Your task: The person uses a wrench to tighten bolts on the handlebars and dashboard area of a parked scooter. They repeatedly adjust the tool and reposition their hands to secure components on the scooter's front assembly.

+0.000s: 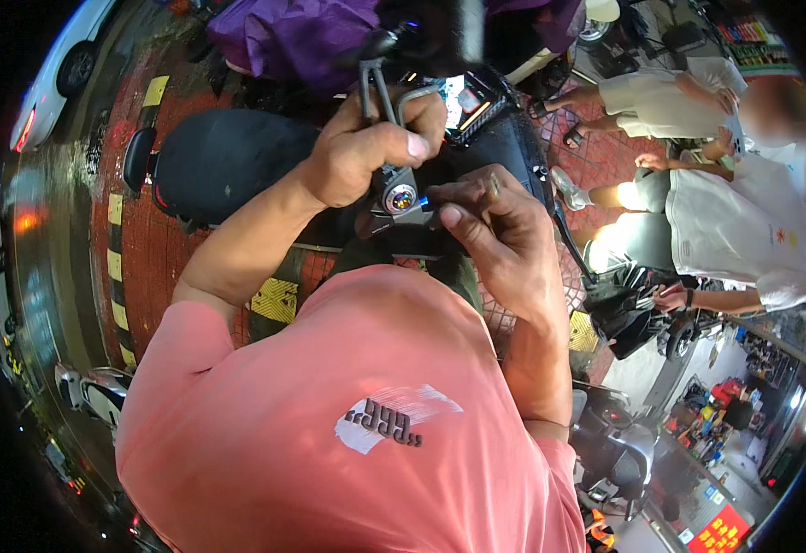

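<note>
Both hands on a scooter's handlebar mount.
Left hand [366, 152] is clenched around the grey bracket [386, 92] above the black seat [223, 157]; right hand [495, 230] pinches the round-capped clamp [401, 198] (keep bracket steady, twist small).

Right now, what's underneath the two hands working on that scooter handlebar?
Under the left hand sits a dark clamp with a shiny round cap. The right hand pinches beside it. Below is the scooter's black body; the fingers hide the rest.

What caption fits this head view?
Left hand grips a scooter's handlebar mount; right hand pinches beside it.
</note>
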A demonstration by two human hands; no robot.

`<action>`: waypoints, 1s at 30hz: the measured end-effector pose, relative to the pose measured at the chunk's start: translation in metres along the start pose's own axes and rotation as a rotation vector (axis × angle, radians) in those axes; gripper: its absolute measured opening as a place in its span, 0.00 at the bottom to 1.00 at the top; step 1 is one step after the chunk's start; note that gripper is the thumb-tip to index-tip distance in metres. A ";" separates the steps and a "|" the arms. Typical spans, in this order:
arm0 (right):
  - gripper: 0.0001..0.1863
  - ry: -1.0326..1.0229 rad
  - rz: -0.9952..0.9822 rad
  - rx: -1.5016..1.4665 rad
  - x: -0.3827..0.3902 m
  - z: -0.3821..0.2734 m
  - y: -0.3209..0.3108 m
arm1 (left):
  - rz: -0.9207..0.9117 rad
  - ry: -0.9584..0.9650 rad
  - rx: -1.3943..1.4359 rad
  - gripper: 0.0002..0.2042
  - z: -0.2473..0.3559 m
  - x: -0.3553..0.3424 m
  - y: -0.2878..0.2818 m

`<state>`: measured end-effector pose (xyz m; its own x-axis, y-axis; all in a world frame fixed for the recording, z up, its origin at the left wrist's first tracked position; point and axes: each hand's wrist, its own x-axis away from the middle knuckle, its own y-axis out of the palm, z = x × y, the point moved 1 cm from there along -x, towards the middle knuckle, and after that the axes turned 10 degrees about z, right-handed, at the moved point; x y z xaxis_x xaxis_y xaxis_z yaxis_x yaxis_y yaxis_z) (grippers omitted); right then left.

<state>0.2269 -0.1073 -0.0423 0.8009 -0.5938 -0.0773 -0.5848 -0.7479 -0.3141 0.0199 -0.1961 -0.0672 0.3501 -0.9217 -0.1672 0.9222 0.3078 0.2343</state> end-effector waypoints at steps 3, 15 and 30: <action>0.14 0.171 0.048 -0.171 0.019 -0.009 -0.009 | 0.054 0.075 0.073 0.13 0.007 -0.002 0.015; 0.10 0.305 0.165 -0.230 0.034 -0.030 -0.017 | 0.046 -0.307 0.280 0.08 -0.002 0.021 0.036; 0.34 0.359 -0.029 -0.534 0.066 -0.043 -0.077 | -0.022 0.015 -0.259 0.28 0.016 0.037 0.057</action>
<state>0.3194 -0.1021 0.0172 0.7784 -0.5642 0.2752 -0.6214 -0.7549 0.2100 0.0825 -0.2170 -0.0445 0.3301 -0.9258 -0.1840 0.9403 0.3396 -0.0219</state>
